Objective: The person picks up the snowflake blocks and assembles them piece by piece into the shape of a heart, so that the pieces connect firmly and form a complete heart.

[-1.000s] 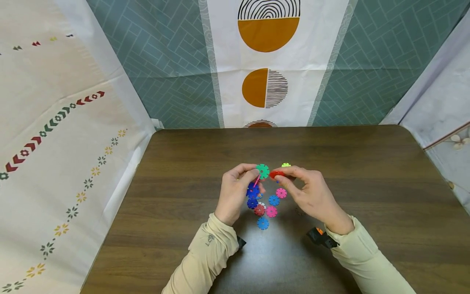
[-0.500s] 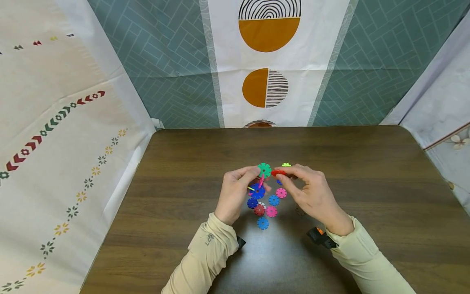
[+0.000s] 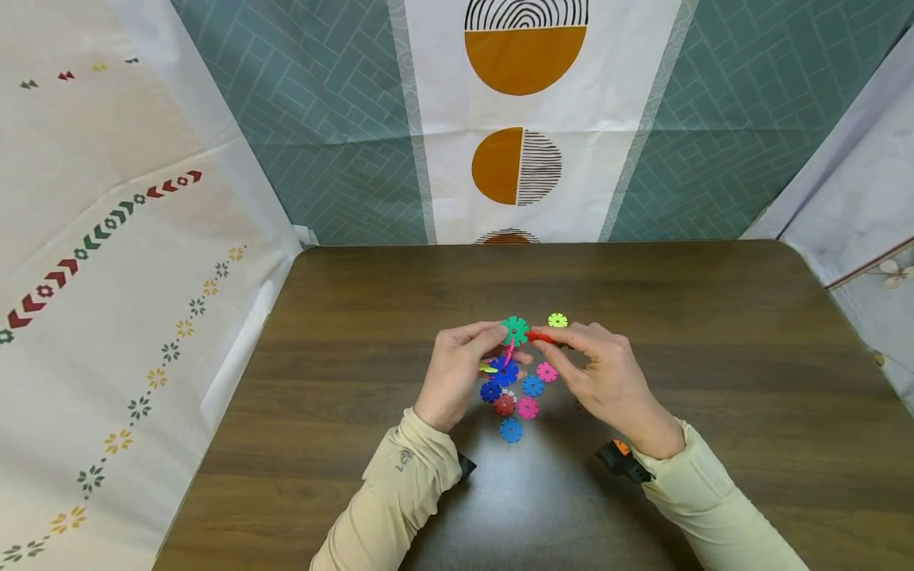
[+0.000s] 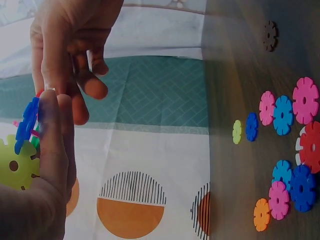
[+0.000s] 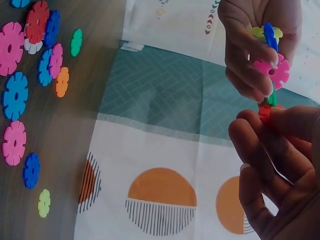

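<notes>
Shifted blue disc, edgewise at wristcams

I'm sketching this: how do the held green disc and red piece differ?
Holder: the left hand grips the green disc; the right hand pinches the red piece.
Pose: in the head view, the green disc shows its flat face; the red piece looks nearly edge-on.
Cover: the green disc's notches show plainly; the red piece is partly hidden.
Both are held above the table.
</notes>
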Tool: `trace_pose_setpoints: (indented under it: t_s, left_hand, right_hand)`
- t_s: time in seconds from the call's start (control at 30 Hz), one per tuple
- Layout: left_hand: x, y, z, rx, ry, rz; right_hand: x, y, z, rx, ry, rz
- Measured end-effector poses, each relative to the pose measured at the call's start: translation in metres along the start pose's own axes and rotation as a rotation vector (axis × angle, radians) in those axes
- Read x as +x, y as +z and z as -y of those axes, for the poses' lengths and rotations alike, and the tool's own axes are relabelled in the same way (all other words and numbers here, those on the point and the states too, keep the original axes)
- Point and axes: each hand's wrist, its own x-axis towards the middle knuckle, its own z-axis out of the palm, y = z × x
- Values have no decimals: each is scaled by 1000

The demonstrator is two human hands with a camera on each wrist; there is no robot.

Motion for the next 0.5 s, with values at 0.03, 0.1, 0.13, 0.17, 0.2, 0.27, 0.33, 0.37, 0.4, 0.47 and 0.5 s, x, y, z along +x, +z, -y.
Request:
trace_pose_setpoints:
  t_s: [0.03, 0.1, 0.13, 0.17, 0.2, 0.27, 0.33, 0.37, 0.4, 0.47, 0.5]
  left_hand:
    - [0, 0, 0, -2, -3, -1]
    - [0, 0, -1, -6, -6, 0]
    - [1, -1, -1, -9, -5, 3]
    - [1, -1, -1, -12, -2, 6]
    - [1, -1, -1, -12, 2, 9]
    - [1, -1, 0, -15, 4, 17]
    - [2, -2, 0, -17, 5, 30]
    - [1, -2, 0, -17, 2, 34]
    - [2, -2, 0, -16, -2, 39]
    - [2, -2, -1, -10, -9, 48]
    - [2, -3, -1, -8, -12, 51]
  right_hand:
    - [0, 0, 0, -3, -5, 0]
    - [0, 0, 0, -12, -15, -3]
    - [0, 1, 0, -12, -19, -6]
    - [0, 1, 0, -11, -20, -8]
    - [-1, 1, 0, -8, -22, -11]
    - [-1, 3, 1, -10, -31, -24]
    - [-1, 4, 1, -5, -38, -41]
    - [-2, 5, 1, -5, -41, -51]
    - [-3, 6, 2, -4, -48, -65]
    - [-3, 9, 2, -3, -66, -94]
    - [-3, 11, 2, -7, -78, -110]
